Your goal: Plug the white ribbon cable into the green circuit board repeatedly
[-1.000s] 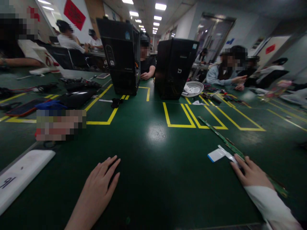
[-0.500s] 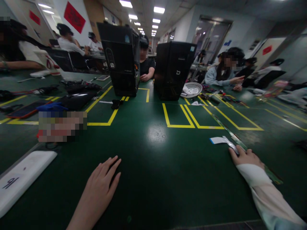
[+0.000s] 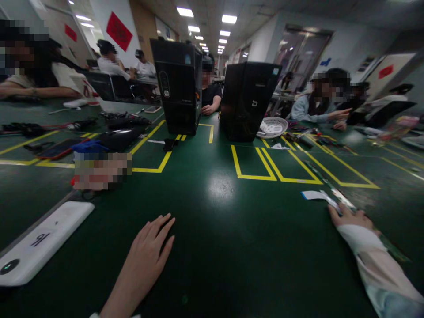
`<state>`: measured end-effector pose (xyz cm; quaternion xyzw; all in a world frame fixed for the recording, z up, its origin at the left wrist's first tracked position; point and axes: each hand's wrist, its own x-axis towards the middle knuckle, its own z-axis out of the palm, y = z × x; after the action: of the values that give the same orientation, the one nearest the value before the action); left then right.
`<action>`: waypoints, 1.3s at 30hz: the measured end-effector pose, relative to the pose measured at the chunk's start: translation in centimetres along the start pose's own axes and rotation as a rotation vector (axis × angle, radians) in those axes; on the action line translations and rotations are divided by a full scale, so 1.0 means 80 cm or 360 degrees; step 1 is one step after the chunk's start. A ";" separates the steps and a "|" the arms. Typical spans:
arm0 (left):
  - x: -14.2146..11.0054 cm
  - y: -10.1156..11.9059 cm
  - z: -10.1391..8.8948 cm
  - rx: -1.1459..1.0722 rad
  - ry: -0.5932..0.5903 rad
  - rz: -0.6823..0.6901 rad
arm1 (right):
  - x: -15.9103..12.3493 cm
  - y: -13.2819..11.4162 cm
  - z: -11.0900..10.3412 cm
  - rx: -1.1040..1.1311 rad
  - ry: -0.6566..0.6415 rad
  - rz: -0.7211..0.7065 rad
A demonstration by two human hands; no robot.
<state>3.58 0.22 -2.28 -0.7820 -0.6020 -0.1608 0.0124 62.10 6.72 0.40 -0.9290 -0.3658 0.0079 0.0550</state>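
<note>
Evidently, from the head camera, the step in hand is the handling of the long, narrow green circuit board (image 3: 345, 200), which lies slantwise on the dark green tabletop (image 3: 232, 247) at the right, partly under the right hand (image 3: 353, 219). Its fingers bend down over the strip, beside a flat white ribbon cable with a blue end (image 3: 314, 194) that reaches out leftward; whether they grip the board or merely press on it, I cannot tell. The left hand (image 3: 150, 243) lies palm down, fingers loose and slightly parted, with nothing in it. Moving the board would seem to call for steady guidance along its length and care not to crease the ribbon. As for room, a broad bare stretch of tabletop lies between the hands and runs up to the yellow tape outlines (image 3: 256, 177); the board's far end is among those lines. Beyond stand two black computer towers (image 3: 179, 88), while a rounded white plastic device (image 3: 53, 238) bounds the left side.
</note>
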 end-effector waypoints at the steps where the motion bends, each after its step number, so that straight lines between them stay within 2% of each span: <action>1: 0.000 0.001 0.000 -0.0004 0.0006 -0.0002 | 0.000 -0.001 0.002 -0.0025 -0.0003 0.0025; 11: 0.001 0.006 -0.003 -0.0040 0.0021 -0.0024 | 0.003 -0.009 0.000 -0.0064 -0.0098 0.0126; 19: 0.000 0.005 -0.002 -0.0015 0.0007 -0.0001 | 0.016 -0.008 0.010 -0.0029 -0.0063 0.0201; 24: 0.000 0.005 -0.003 -0.0015 0.0013 -0.0015 | 0.016 -0.005 0.019 0.0016 0.0057 0.0157; 30: 0.001 0.006 -0.004 0.0003 0.0051 -0.0001 | 0.018 0.008 0.027 -0.0160 0.0308 -0.0212; 33: 0.001 0.007 -0.004 0.0010 0.0052 0.0002 | 0.030 0.013 0.033 -0.0292 0.0309 -0.0440; 36: 0.001 0.007 -0.004 0.0002 0.0032 -0.0007 | 0.047 0.012 0.045 -0.0305 0.0289 -0.0794; 39: 0.000 0.007 -0.004 -0.0015 0.0024 -0.0017 | 0.052 -0.002 0.059 -0.0138 0.0369 -0.1193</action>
<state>4.07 -0.04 -1.90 -0.7776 -0.6053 -0.1697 0.0124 64.82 10.11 -4.14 -0.7272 -0.6711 -0.1330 0.0558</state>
